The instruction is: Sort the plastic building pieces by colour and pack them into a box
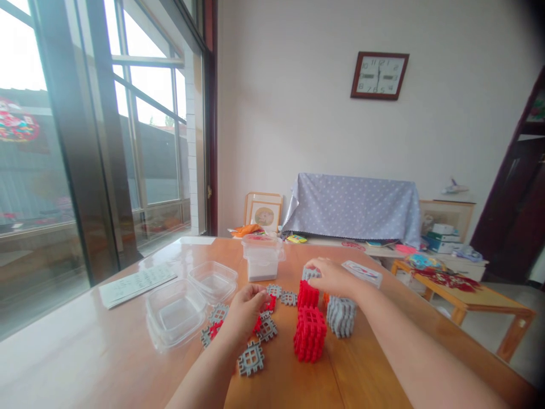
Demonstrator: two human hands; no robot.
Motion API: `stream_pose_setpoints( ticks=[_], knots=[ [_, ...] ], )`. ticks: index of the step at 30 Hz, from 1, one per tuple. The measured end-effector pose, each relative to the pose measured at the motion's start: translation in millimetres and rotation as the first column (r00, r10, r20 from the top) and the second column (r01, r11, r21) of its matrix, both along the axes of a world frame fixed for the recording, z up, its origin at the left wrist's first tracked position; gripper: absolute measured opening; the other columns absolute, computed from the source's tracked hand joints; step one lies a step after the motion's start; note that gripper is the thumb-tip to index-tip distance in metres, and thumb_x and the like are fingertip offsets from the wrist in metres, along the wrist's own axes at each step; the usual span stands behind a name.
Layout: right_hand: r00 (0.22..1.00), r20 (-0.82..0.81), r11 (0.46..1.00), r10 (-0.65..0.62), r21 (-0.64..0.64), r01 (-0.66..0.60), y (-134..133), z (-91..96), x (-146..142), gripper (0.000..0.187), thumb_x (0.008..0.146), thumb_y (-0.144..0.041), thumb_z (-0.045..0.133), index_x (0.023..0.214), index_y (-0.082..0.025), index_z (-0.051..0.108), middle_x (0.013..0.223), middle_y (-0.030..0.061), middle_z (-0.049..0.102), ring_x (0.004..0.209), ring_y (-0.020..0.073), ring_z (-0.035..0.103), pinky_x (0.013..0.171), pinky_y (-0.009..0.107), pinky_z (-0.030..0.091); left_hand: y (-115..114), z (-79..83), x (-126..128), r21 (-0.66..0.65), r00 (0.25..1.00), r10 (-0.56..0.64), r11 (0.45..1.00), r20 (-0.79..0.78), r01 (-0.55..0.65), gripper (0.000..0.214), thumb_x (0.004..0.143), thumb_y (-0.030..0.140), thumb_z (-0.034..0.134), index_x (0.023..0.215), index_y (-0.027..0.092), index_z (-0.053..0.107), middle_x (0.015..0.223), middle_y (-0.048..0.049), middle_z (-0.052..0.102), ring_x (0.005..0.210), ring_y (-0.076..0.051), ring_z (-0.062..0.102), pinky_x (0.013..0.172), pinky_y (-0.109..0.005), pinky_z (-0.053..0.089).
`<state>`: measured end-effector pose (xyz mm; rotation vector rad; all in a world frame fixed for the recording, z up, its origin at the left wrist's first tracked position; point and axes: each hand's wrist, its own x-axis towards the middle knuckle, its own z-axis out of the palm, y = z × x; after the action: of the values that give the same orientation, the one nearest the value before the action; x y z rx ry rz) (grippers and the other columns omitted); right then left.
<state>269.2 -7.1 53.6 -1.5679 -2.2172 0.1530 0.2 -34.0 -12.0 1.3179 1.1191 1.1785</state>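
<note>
My left hand [247,302] is closed, thumb and fingers pinched at the edge of a red interlocking plastic tile [271,303]; whether the tile is lifted I cannot make out. Loose grey tiles [251,359] and some red ones lie around and partly under that hand. My right hand [330,274] curls over a grey stack of tiles [310,275] at the back, its fingertips on the top. In front of it stand a red stack [307,295] and a nearer, taller red stack [310,335]. Below my right wrist is another grey stack [342,317].
Clear plastic containers [175,312] sit at the left, with a lidded box [261,264] at the back middle. Printed sheets [138,284] lie at the far left, and a flat clear pack [361,272] lies beyond my right forearm. A low wooden table [481,304] stands right.
</note>
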Motion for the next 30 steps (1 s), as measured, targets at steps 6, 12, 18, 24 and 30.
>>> stream_pose_setpoints(
  ticks=[6,12,18,24,30],
  knots=[
    [0.892,-0.444,0.983,-0.085,0.109,0.148,-49,-2.1,-20,0.019,0.088,-0.034,0.055,0.095,-0.021,0.065,0.087,0.001,0.069,0.08,0.017,0.062,0.073,0.026,0.044,19,-10.1,-16,0.099,0.964,0.161,0.985,-0.214,-0.143,0.026,0.078,0.031,0.055,0.097,0.016,0.065,0.087,-0.0066,0.071,0.077,-0.019,0.064,0.069,-0.029,0.046],
    [0.802,-0.594,0.968,-0.06,0.162,0.192,-108,-17.1,-46,0.032,0.094,-0.045,0.051,0.075,-0.021,0.058,0.064,-0.0043,0.053,0.06,0.013,0.049,0.058,0.024,0.039,27,-14.8,-31,0.249,0.786,0.293,0.951,-0.544,-0.182,0.029,0.086,0.03,0.049,0.107,0.018,0.064,0.102,-0.0098,0.071,0.095,-0.024,0.065,0.08,-0.033,0.046],
    [0.787,-0.617,0.874,-0.009,0.378,0.306,-121,-53.7,-52,0.026,0.095,-0.04,0.055,0.079,-0.021,0.06,0.064,-0.0037,0.052,0.061,0.0131,0.048,0.062,0.025,0.039,6,-16.1,-24,0.286,0.507,0.219,0.956,-0.834,0.058,0.063,0.077,0.056,0.063,0.131,0.024,0.056,0.133,-0.0133,0.06,0.124,-0.035,0.052,0.099,-0.044,0.041],
    [0.831,-0.552,0.863,0.068,0.451,0.229,-124,-67.3,-42,0.02,0.094,-0.036,0.058,0.082,-0.021,0.062,0.066,-0.0032,0.055,0.061,0.0128,0.05,0.063,0.024,0.04,6,-21.1,-26,0.184,0.38,0.115,0.971,-0.918,0.152,0.054,0.071,0.047,0.069,0.12,0.025,0.061,0.126,-0.01,0.063,0.115,-0.033,0.058,0.093,-0.041,0.044],
    [0.784,-0.62,0.87,0.021,0.398,0.292,-124,-64.8,-38,0.027,0.095,-0.04,0.054,0.078,-0.021,0.06,0.061,-0.0043,0.049,0.059,0.0125,0.045,0.06,0.023,0.039,12,-21.4,-29,0.196,0.396,0.117,0.967,-0.911,0.165,0.037,0.072,0.023,0.063,0.109,0.021,0.065,0.107,-0.0076,0.071,0.098,-0.024,0.065,0.08,-0.029,0.046]
  ],
)
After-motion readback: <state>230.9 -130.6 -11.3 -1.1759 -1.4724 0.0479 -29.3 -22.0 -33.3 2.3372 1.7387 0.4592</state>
